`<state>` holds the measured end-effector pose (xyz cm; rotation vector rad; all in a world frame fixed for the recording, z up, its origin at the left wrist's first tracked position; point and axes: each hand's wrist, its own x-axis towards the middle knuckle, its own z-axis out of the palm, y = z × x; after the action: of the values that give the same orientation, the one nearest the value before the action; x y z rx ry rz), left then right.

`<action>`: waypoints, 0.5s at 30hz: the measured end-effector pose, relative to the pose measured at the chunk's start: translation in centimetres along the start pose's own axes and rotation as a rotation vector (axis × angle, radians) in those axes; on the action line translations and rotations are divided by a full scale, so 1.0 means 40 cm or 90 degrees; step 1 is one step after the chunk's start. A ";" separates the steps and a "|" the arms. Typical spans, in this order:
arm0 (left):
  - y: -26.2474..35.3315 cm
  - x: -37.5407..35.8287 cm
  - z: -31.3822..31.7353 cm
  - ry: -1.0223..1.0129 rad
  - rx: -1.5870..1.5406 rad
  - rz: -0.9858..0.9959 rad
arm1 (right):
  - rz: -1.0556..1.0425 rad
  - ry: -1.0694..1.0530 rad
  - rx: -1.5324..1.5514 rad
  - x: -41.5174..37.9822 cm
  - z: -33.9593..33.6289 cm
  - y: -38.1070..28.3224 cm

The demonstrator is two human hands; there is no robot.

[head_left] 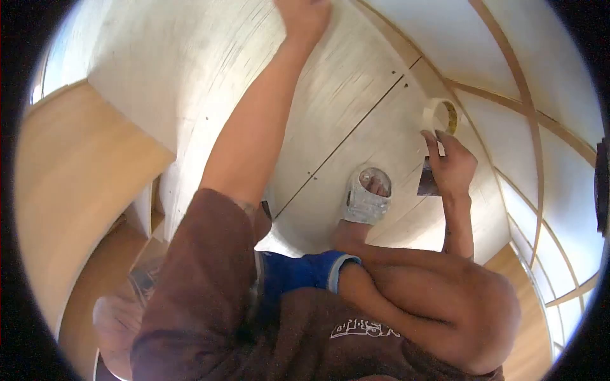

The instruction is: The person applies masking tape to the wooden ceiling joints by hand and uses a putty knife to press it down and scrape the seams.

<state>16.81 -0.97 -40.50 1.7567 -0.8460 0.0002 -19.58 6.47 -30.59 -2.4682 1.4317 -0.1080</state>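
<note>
My right hand [454, 165] pinches the lower rim of a roll of cream tape [430, 117] between thumb and fingers, close to the curved panel on the right. Just left of that hand lies a dark rectangular piece [427, 179] on the pale board surface. My left arm reaches far forward, and my left hand [306, 18] is at the top edge of the view over the pale board [254, 70]. Its fingers are blurred and cut off, so what they hold, if anything, is hidden.
A foot in a grey, worn sandal [368, 206] rests on the board, below a dark seam [343, 143]. White panels with brown strips [530, 114] curve along the right. A light wooden panel [95, 165] stands at the left. My bent knee [492, 298] is at lower right.
</note>
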 end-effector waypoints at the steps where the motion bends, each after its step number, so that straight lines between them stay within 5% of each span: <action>1: 0.005 0.002 0.001 -0.051 0.012 0.053 | 0.026 0.006 0.002 0.001 0.002 0.002; 3: 0.013 0.006 0.020 -0.095 0.023 0.108 | 0.016 0.035 -0.027 0.008 0.031 0.023; 5: 0.007 -0.008 0.038 -0.141 -0.258 -0.022 | 0.015 0.063 -0.053 0.019 0.053 0.037; 6: 0.000 -0.001 0.030 -0.196 -0.201 0.041 | 0.026 0.094 -0.049 0.032 0.056 0.034; 10: 0.011 0.003 0.027 -0.196 -0.179 0.120 | 0.013 0.165 -0.038 0.068 0.061 0.034; 12: 0.025 -0.001 0.031 -0.170 -0.257 -0.010 | 0.035 0.163 -0.035 0.080 0.056 0.011; 15: 0.039 0.013 0.044 -0.103 -0.266 0.018 | 0.060 0.150 -0.040 0.092 0.055 0.005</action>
<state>15.66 -2.90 -39.65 1.3642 -0.9142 -0.2843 -17.42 3.66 -33.03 -2.4993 1.6672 -0.3495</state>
